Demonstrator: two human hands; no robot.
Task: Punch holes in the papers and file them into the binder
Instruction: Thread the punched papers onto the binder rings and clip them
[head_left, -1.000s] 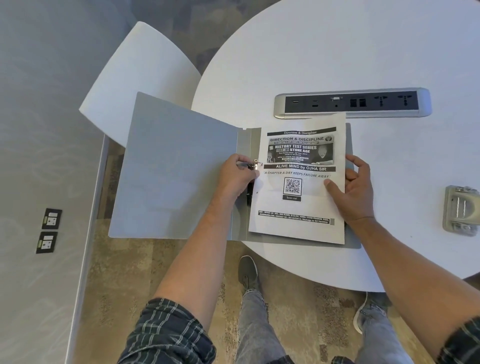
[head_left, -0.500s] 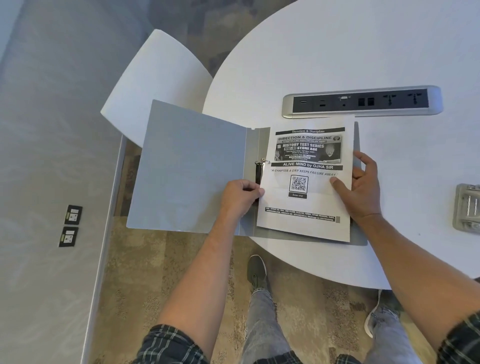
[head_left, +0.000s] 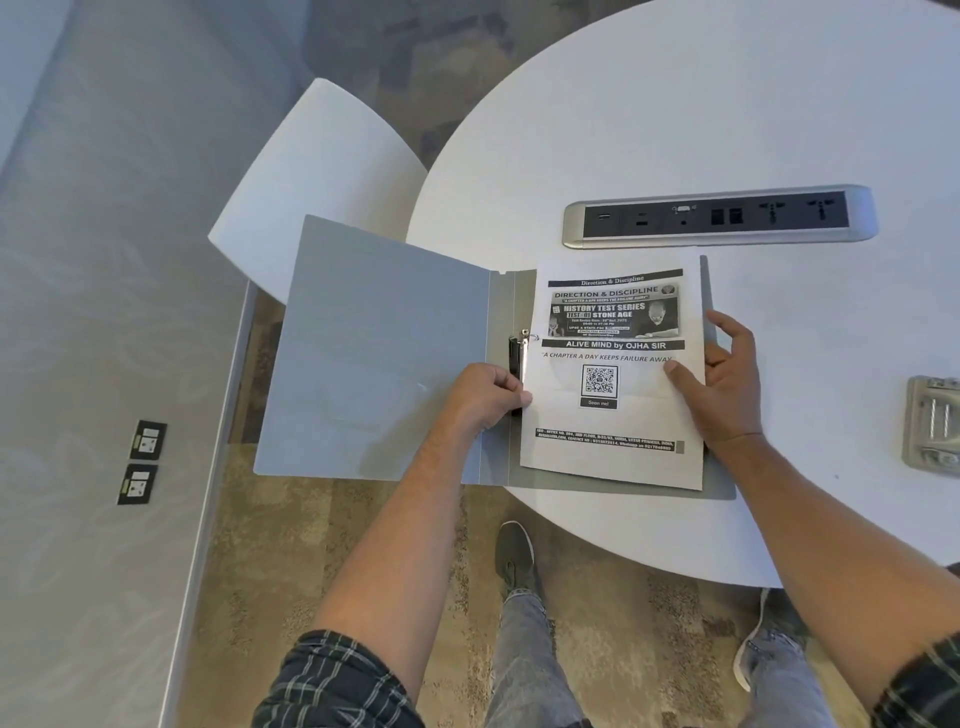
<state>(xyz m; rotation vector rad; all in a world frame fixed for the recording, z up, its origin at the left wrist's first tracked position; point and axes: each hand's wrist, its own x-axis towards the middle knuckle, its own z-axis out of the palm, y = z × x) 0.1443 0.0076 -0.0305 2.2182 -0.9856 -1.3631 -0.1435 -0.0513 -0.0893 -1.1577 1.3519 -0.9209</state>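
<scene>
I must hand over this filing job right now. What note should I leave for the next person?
Left hand: fingers at the lower end of the ring clip, on the paper's left edge.
Right hand: flat on the paper's right edge, steadying it.
Binder: open on the table edge, front cover overhanging.
Hole punch: far right.
Done: sheet lies on the rings side.
Left: confirm both rings hold it, close the binder.

We see a round white table (head_left: 675, 119). On it lie an open grey binder (head_left: 384, 353) at seven o'clock, its cover hanging past the edge, a power strip (head_left: 719, 215) near the centre, and a metal hole punch (head_left: 932, 423) at three o'clock.
</scene>
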